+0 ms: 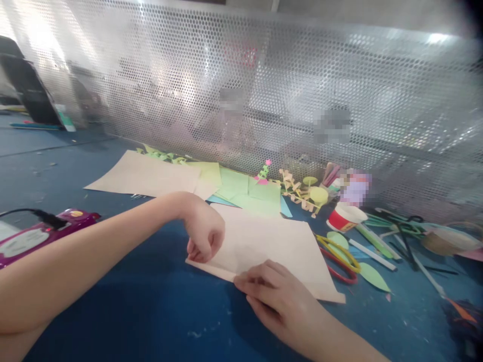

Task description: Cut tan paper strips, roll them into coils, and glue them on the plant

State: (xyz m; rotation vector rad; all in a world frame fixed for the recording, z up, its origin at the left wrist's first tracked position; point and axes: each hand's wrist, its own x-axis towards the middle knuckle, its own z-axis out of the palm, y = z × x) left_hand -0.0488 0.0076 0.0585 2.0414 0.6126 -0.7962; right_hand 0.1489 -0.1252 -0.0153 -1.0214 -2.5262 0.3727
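Note:
A cream sheet of paper lies on the blue table, with a narrow strip folded up along its near edge. My left hand is curled closed, its fingertips on the left end of that fold. Farther right along the same edge is my right hand, its bent fingers pressed together on the folded strip. The fingertips of both hands are partly hidden, and the strip's right end sticks out beyond the sheet's side.
Green paper sheets and another cream sheet lie behind. On the right are a paper cup, red and yellow loop handles, a cut leaf and a tape roll. A purple power strip sits left. A perforated screen stands behind.

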